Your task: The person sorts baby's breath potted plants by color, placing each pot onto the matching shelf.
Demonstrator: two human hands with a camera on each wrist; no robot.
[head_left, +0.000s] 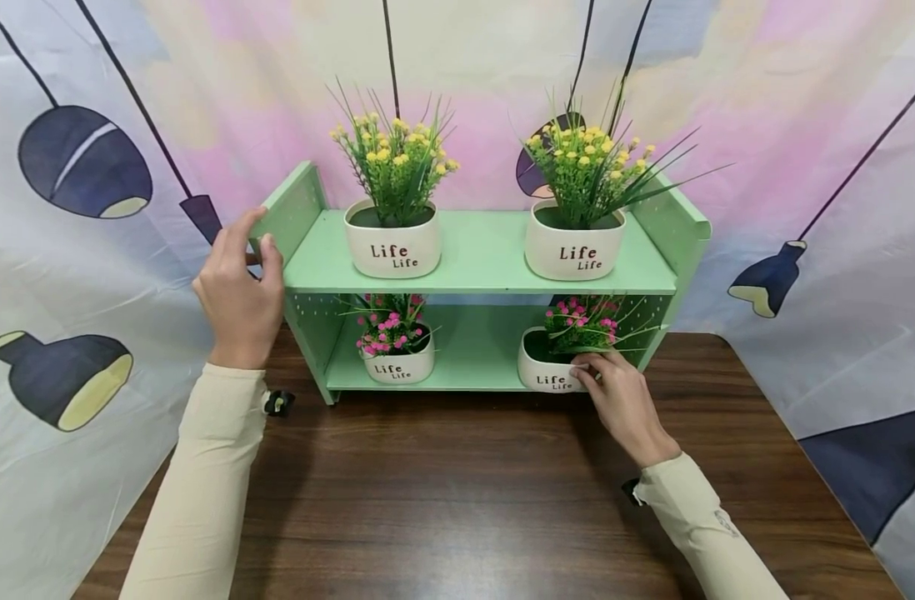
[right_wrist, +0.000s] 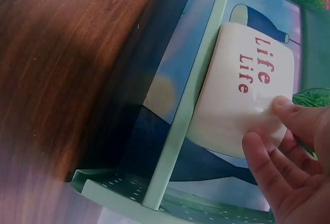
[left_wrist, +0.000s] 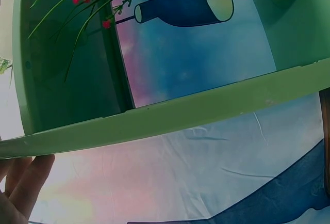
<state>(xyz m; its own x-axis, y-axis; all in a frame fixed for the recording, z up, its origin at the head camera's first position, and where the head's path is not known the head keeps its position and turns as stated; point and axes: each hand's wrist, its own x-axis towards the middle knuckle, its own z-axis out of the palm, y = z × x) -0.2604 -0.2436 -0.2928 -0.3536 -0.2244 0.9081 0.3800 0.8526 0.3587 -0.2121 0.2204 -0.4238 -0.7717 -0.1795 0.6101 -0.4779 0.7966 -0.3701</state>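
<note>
My right hand (head_left: 624, 400) grips the right end of a white oval flower pot (right_wrist: 247, 92) marked "Life Life". This pot of pink flowers (head_left: 581, 323) is on the lower right of a green two-tier shelf (head_left: 483, 250), and its front overlaps the lower board's front edge. At the upper left, my left hand (head_left: 240, 292) holds the edge of the shelf's side panel (head_left: 288, 204); its fingers (left_wrist: 28, 182) touch the outside, and the thumb is out of the left wrist view. Another pink-flowered pot (head_left: 400, 364) sits on the lower left.
Two white pots with yellow flowers, a left one (head_left: 393, 246) and a right one (head_left: 575, 250), stand on the top board. Beneath the shelf is a brown wooden table (head_left: 442, 492). A curtain (head_left: 472, 150) printed with lamps hangs behind and at both sides.
</note>
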